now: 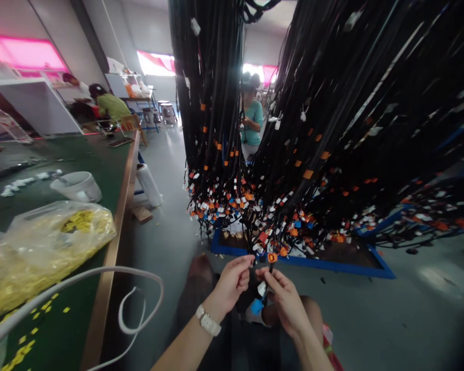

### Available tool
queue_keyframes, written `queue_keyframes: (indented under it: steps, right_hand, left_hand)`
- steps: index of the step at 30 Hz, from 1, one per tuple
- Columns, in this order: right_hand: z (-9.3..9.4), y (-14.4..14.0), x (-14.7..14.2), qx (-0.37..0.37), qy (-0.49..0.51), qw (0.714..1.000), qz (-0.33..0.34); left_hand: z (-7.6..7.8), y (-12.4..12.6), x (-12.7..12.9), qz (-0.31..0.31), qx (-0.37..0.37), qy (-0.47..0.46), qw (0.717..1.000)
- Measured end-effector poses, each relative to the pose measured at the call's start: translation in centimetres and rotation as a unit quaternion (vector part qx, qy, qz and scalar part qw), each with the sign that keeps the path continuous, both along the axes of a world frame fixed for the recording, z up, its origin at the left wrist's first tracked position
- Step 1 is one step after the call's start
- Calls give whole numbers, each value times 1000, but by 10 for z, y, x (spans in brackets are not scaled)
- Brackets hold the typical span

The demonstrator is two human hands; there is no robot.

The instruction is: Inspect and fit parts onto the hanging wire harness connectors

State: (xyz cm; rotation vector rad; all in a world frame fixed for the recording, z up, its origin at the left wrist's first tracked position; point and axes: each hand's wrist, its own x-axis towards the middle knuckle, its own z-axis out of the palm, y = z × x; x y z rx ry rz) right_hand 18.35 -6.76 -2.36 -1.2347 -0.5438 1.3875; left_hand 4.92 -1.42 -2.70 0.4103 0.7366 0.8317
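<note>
Where the cable bundles (212, 93) hang, small white, orange, blue and red plugs crowd their lower ends; all places below are reckoned from these bundles.

Right hand (284, 293): in front of the bundles, near the lower ends; fingers clamped on a dark cable (271, 267). Orange connector (271, 257): on that cable, above the fingers, facing away from the bundles. White connector (262, 288) and blue connector (257, 306): below it, beside the same hand, also in front of the bundles.

Left hand (234, 281): in front of the bundles, left of the right hand; thumb and forefinger tips together, whether on a thin wire cannot be told. White watch (208, 320): on its wrist.

Blue frame (332, 265): on the floor, beneath the bundles. Table (81, 288), green-topped: left of the bundles, bearing a clear bag (62, 245) of yellow pieces and a white tub (81, 188). Person in teal (254, 116): behind the bundles, seen through a gap.
</note>
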Motion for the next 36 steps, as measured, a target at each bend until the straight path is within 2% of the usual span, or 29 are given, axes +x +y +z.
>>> queue_keyframes:
  steps: [4,9,15,22,28,31,36]
  right_hand:
    - [8,-1,4,-6,77,997,2]
    - [20,-1,12,10,171,985,10]
    - [14,-2,19,31,222,974,25]
    - [17,0,18,44,132,990,38]
    - [9,0,21,43,26,998,-36]
    - [6,1,21,31,18,998,-58]
    - [5,0,20,33,41,997,-48]
  left_hand:
    - [-7,3,1,65,-50,30,996]
    - [-8,1,4,72,-53,8,996]
    - [-3,-1,5,66,-42,-24,997]
    - [-3,0,3,31,-35,-11,999]
    - [-3,0,2,-5,-2,23,1000]
    - [-2,0,2,-10,-1,17,1000]
    - [-1,-1,0,-26,13,-16,999]
